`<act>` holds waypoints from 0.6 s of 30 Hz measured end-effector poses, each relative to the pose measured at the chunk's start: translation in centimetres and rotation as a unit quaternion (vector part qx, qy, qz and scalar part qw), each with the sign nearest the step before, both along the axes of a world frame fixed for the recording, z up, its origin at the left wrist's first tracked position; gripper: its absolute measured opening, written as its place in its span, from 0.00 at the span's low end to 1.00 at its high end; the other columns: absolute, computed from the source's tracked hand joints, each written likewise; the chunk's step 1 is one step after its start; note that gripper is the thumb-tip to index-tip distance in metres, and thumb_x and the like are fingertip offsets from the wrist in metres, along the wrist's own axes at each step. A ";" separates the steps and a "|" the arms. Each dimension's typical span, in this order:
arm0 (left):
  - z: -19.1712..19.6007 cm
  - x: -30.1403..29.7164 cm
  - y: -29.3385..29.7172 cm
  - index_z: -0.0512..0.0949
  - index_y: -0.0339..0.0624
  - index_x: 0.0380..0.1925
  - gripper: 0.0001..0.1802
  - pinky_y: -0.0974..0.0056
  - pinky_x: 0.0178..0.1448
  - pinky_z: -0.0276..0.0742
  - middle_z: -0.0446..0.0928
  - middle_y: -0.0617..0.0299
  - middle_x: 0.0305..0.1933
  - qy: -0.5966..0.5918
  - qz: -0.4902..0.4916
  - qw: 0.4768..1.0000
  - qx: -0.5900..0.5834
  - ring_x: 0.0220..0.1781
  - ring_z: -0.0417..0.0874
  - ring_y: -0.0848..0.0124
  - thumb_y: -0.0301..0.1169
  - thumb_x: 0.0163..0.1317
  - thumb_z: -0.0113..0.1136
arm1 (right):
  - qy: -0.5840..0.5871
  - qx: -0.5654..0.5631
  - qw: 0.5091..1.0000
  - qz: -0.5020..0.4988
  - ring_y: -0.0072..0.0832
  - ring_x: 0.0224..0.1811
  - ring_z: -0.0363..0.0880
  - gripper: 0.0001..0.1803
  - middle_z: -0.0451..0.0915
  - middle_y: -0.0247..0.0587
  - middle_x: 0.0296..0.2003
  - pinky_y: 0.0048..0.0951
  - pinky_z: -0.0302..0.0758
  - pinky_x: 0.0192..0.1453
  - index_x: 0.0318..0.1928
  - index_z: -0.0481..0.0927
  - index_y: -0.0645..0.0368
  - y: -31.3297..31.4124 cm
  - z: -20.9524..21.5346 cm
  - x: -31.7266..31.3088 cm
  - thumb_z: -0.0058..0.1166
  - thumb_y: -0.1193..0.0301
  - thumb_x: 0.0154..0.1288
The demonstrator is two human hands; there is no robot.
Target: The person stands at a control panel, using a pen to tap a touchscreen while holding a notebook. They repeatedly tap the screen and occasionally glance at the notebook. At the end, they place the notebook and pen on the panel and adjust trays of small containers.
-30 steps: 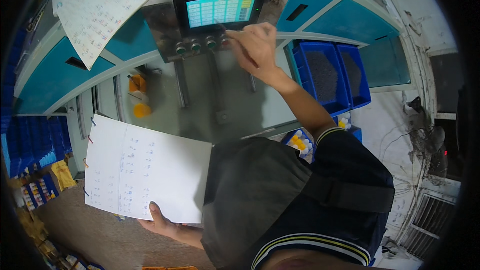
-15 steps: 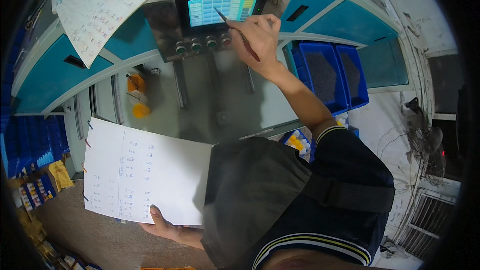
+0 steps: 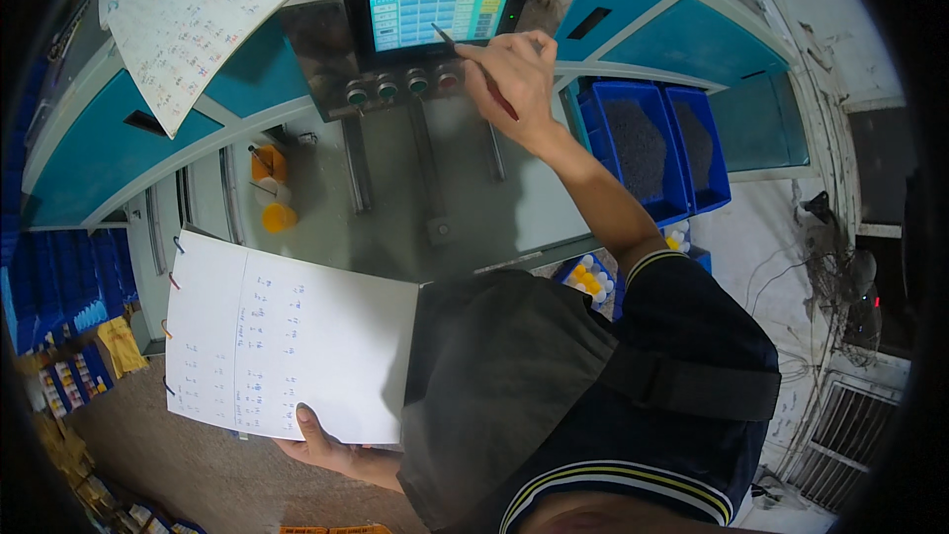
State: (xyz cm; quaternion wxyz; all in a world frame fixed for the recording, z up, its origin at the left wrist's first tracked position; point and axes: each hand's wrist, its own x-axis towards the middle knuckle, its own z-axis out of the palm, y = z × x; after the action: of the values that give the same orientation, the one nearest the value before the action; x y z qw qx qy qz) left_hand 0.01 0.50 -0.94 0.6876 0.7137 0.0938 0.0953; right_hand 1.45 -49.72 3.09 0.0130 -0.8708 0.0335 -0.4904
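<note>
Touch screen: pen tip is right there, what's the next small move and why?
Probably ease the pen forward a touch so its tip presses the lit cell on the touch screen. The right hand holds the pen angled at the panel, tip at the lower part of the screen; contact cannot be told. The left hand holds the written sheet alongside.

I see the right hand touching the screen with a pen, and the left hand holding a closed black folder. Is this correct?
Not quite. The head view shows the left hand holding an open notebook with white handwritten pages, not a closed black folder. The rest is right: the right hand puts the tip of a pen to the screen.
</note>
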 end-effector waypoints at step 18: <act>0.7 -0.1 -0.2 0.74 0.34 0.69 0.38 0.50 0.59 0.92 0.84 0.41 0.61 0.000 -0.027 1.000 -0.010 0.57 0.89 0.58 0.37 0.61 0.76 | 0.022 0.020 0.999 -0.019 0.28 0.40 0.81 0.12 0.84 0.28 0.31 0.45 0.63 0.58 0.45 0.88 0.55 0.3 -1.1 -1.2 0.68 0.77 0.60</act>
State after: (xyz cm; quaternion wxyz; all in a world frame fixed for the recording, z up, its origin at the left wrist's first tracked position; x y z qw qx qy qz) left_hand -0.10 0.30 -0.21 0.6973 0.7088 0.0755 0.0755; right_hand 0.29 -49.47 2.00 0.0201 -0.8802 0.0602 -0.4704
